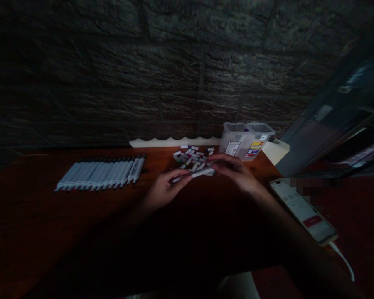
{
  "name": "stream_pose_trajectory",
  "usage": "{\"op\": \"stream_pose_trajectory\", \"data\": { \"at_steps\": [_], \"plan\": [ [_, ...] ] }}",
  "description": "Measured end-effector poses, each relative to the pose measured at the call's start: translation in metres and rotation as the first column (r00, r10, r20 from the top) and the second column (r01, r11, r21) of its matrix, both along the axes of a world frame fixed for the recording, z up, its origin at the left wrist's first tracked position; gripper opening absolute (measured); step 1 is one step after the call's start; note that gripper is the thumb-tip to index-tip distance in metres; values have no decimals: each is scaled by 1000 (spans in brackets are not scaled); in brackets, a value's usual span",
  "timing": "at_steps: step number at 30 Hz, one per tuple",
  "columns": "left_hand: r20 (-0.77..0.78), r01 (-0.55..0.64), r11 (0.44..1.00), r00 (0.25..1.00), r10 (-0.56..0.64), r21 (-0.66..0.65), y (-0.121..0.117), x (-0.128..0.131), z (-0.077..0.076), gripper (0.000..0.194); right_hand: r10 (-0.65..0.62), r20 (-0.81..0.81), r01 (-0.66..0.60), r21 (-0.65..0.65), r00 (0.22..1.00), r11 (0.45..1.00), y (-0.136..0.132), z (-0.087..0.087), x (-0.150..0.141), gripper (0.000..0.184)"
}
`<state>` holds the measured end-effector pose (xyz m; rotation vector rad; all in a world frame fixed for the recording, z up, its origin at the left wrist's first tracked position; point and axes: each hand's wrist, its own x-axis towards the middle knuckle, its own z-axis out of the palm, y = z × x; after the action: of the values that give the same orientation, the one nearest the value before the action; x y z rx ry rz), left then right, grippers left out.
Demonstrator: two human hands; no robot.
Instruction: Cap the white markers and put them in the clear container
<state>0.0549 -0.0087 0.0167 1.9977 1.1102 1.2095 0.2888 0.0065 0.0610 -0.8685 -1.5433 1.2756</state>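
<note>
Marker row [101, 174] left of cap pile [189, 152], seemingly laid out; loose caps apparently remain. Near side of cap pile: left hand [162, 189], right hand [235, 171], fingers clamped on single marker [202, 172].

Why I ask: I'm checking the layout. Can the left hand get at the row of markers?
Likely yes: the row of markers lies left of the left hand with nothing visible between, though that hand probably must first release the white marker.
</note>
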Motion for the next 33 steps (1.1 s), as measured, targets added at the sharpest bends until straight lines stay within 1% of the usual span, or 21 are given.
{"op": "stream_pose_trajectory", "data": {
  "at_steps": [1,3,7,12,18,24,26,29,31,33],
  "plan": [
    [13,-5,1000,1000,5,5,2,-2,0,23,32,31,-32,18,999,999,-1,1,2,22],
    [29,-1,999,1000,0,33,5,-5,0,22,41,46,-42,30,998,999,-1,2,4,21],
    [39,24,997,999,-27,71,8,-7,-1,21,-7,25,6,18,1000,1000,1,-1,5,17],
    [67,26,998,997,-30,51,7,-8,2,22,-52,-11,52,2,999,999,4,-3,5,16],
    [45,14,998,999,-17,62,5,-8,3,24,-32,36,33,-23,999,999,4,-6,2,11],
    [2,19,997,1000,-19,74,6,-10,1,26,-17,89,20,-36,996,999,4,-4,5,10],
    [-9,29,997,1000,-29,72,5,-9,2,24,-4,111,9,-47,994,999,4,-4,6,12],
    [-30,103,994,994,-102,28,2,-6,5,22,-25,138,31,-46,990,998,4,-3,4,19],
    [-59,157,988,986,-157,-14,-3,-2,6,22,-100,89,104,-48,991,993,3,-3,-1,32],
    [-89,173,985,981,-175,-26,-7,2,5,22,-200,-23,197,-94,979,976,2,-5,-9,44]
  ]
}}
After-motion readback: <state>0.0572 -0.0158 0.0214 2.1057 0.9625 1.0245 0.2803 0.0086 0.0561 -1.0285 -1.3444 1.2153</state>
